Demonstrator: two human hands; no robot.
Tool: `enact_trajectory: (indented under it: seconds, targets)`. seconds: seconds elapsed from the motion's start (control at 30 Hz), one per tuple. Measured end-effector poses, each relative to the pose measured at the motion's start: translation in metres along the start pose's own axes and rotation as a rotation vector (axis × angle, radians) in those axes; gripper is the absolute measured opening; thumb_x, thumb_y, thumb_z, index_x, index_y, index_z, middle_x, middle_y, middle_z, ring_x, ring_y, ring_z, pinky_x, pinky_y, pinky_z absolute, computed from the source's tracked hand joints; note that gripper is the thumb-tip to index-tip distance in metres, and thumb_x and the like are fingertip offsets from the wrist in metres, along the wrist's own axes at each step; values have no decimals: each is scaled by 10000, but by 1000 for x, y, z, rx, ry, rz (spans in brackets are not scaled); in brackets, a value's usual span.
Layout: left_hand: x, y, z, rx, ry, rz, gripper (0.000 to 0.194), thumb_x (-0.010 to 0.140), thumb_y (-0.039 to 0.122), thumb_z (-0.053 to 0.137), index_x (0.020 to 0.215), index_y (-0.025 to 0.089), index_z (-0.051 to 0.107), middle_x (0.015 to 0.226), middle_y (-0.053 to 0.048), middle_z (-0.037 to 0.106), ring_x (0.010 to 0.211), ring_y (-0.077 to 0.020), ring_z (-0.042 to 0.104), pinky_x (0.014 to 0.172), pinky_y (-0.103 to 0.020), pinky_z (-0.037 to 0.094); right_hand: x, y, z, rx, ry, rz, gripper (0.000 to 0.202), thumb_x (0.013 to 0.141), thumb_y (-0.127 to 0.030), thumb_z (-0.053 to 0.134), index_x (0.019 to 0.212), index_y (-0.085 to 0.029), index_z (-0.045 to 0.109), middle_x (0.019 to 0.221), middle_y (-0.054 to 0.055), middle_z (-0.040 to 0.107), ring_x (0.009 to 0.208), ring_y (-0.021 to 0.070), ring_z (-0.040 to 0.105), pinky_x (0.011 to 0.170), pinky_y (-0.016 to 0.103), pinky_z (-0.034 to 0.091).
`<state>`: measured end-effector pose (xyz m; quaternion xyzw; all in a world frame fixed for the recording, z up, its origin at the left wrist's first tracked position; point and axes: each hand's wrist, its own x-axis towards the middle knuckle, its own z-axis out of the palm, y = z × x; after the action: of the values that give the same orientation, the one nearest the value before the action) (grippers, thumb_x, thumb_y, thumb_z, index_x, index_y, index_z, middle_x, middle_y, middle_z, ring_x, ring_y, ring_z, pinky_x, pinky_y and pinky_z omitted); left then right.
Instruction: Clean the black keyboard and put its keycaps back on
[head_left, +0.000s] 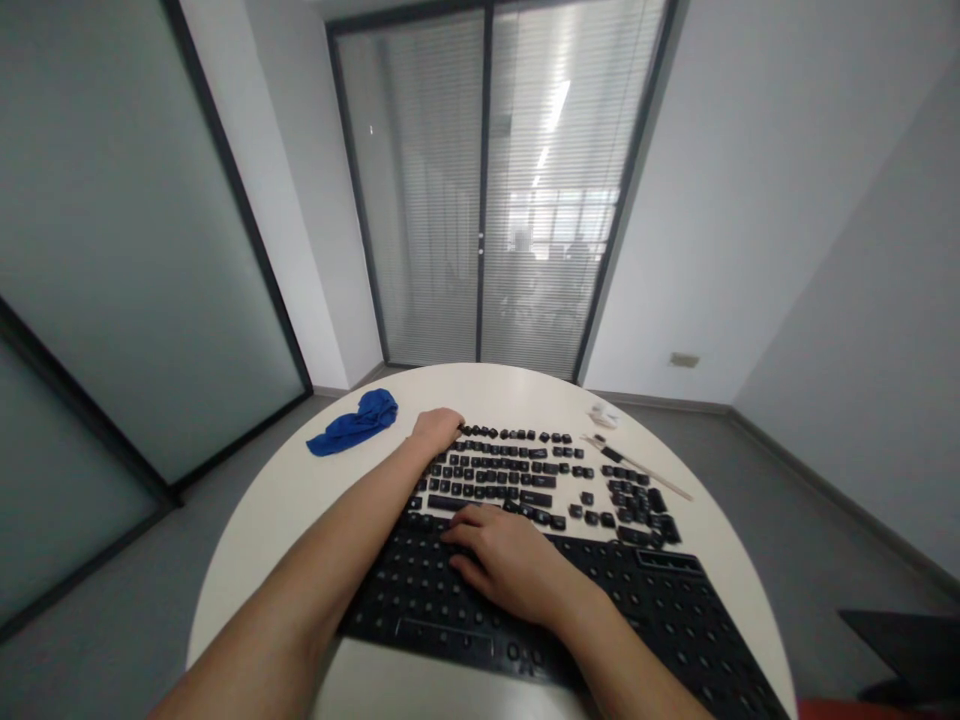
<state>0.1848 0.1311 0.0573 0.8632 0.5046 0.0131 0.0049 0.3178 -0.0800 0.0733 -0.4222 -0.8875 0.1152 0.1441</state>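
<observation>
Left hand: mine (437, 430) was mid-frame, at the upper left end of the black keycaps (536, 498); couldn't tell if my fingers gripped one, tips partly hidden.
Right hand: mine (502, 560) was lower centre, over the keyboard base (450, 640); fingers loosely bent, couldn't tell if holding anything.
Keycaps: lay in rows, centre to right of centre, on the pale counter (277, 500).
Keyboard base: sat lower centre to lower right.
Blue cloth (356, 425): lay crumpled, left of centre.
</observation>
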Motion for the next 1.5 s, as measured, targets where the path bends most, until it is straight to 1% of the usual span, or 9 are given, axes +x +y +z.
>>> enact_trajectory:
  seconds: [0.13, 0.27, 0.47, 0.6, 0.7, 0.77, 1.0, 1.2, 1.5]
  targets:
    - [-1, -1, 0, -31, 41, -58, 321, 975, 335, 590, 1245, 163, 578, 1246, -103, 594, 1041, -231, 623, 877, -439, 550, 0, 1, 0, 13, 1, -4, 248, 948, -254, 559, 1149, -202, 695, 1129, 76, 687, 1041, 219, 634, 932, 332, 491]
    - [-14, -5, -10, -99, 150, -96, 202, 950, 280, 587, 1103, 181, 674, 1146, -105, 677, 1062, -269, 632, 900, -415, 514, 0, 5, 3, 31, 13, -14, 258, 944, -246, 564, 1167, -210, 689, 1141, 74, 685, 1051, 215, 633, 937, 327, 488]
    - [-69, -3, -22, -267, 288, -22, 254, 915, 355, 600, 1131, 263, 695, 1018, -22, 739, 945, -220, 671, 829, -306, 500, 0, 7, -1, 12, 95, 42, 239, 956, -242, 548, 1139, -209, 698, 1088, 71, 698, 1026, 209, 623, 927, 335, 480]
    - [-112, -7, -7, -515, 288, 169, 249, 851, 298, 684, 1094, 272, 732, 1023, -9, 737, 928, -198, 664, 844, -281, 493, 0, 11, -4, -32, 165, 110, 223, 954, -227, 542, 1104, -202, 705, 1048, 71, 702, 1009, 217, 619, 915, 354, 479]
    - [-135, -14, 7, -643, 295, 170, 240, 824, 250, 706, 1061, 248, 746, 1041, -26, 731, 944, -207, 654, 867, -304, 487, -1, 14, -1, -25, 174, 108, 236, 943, -229, 559, 1137, -214, 692, 1063, 70, 703, 1028, 221, 617, 920, 364, 480]
    - [-144, -17, 11, -634, 234, 219, 243, 810, 250, 724, 1051, 255, 750, 1033, -23, 726, 923, -207, 649, 849, -311, 487, -1, 15, 1, -18, 177, 107, 244, 940, -234, 567, 1154, -216, 682, 1072, 69, 703, 1031, 222, 617, 927, 370, 480]
    - [-150, -18, 4, -686, 113, 336, 230, 795, 245, 744, 1025, 233, 736, 957, -15, 713, 865, -181, 649, 810, -283, 489, 0, 10, 2, 27, 191, 73, 276, 944, -221, 556, 1206, -224, 640, 1125, 65, 697, 1072, 213, 610, 948, 367, 475]
    - [-150, -23, 8, -634, 65, 359, 138, 775, 275, 758, 891, 207, 726, 859, 0, 696, 818, -181, 628, 757, -274, 466, 0, 8, 5, 29, 163, 53, 257, 929, -209, 576, 1172, -228, 658, 1095, 54, 700, 1031, 206, 621, 913, 354, 486]
    - [-150, -21, 7, -595, 37, 373, 122, 784, 260, 733, 892, 206, 716, 840, 4, 687, 785, -174, 612, 705, -259, 435, 1, 11, 7, 39, 133, 10, 357, 937, -211, 573, 1281, -278, 642, 1102, 53, 701, 1035, 208, 610, 927, 364, 484]
